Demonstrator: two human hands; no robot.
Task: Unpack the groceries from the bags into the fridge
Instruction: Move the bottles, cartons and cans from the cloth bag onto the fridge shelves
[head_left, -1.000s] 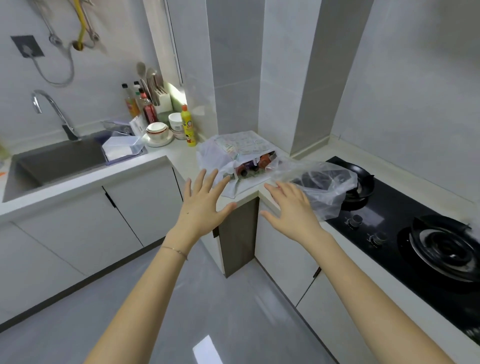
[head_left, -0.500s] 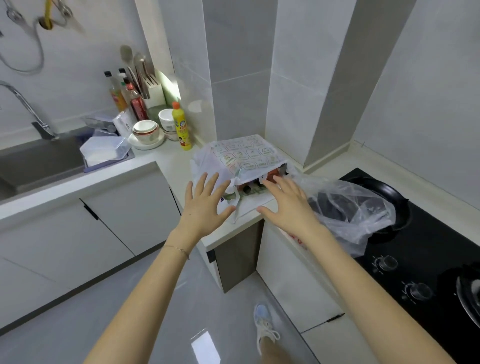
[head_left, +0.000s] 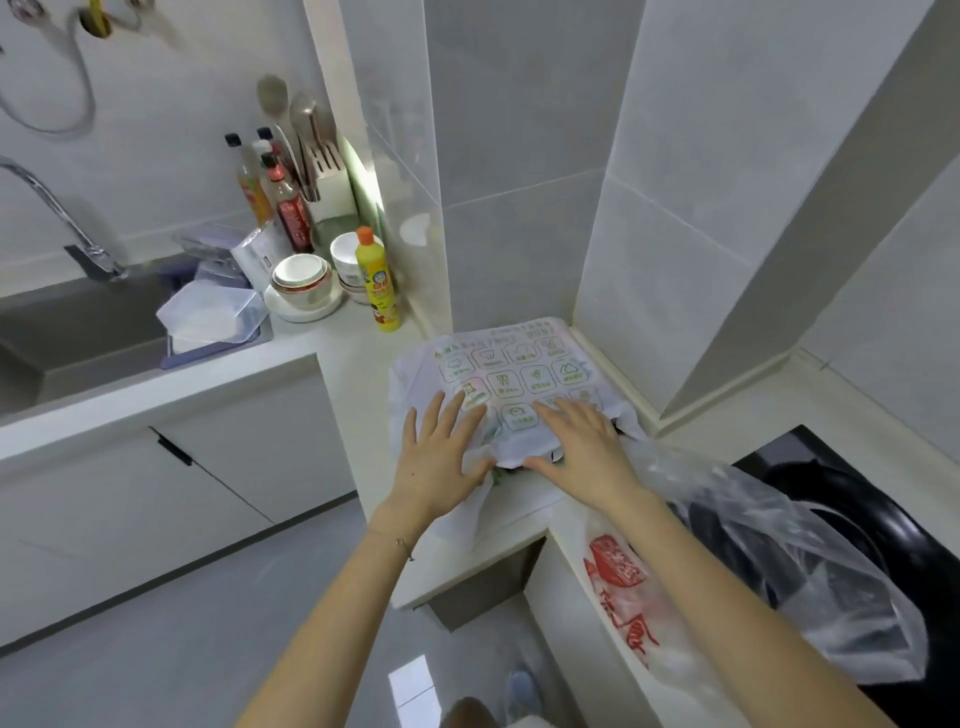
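Observation:
A white grocery bag (head_left: 519, 369) with green printed squares lies on the corner of the counter (head_left: 353, 353). My left hand (head_left: 441, 457) rests flat on its near left edge, fingers spread. My right hand (head_left: 582, 441) lies flat on its near right edge, fingers also apart. Neither hand grips anything. The bag's contents are hidden under the plastic. A second, clear plastic bag (head_left: 779, 571) with red print lies to the right, draped over the counter edge and the stove. No fridge is in view.
A yellow bottle (head_left: 376, 280), stacked bowls (head_left: 304, 280), sauce bottles (head_left: 285, 197) and a knife block (head_left: 324, 176) stand at the back left. The sink (head_left: 67, 322) holds a clear lidded box (head_left: 210, 317). A black stove (head_left: 857, 509) with a pan is at right.
I have stepped closer to the counter. Both hands moved forward from in front of the bag's opening onto the top of the white bag.

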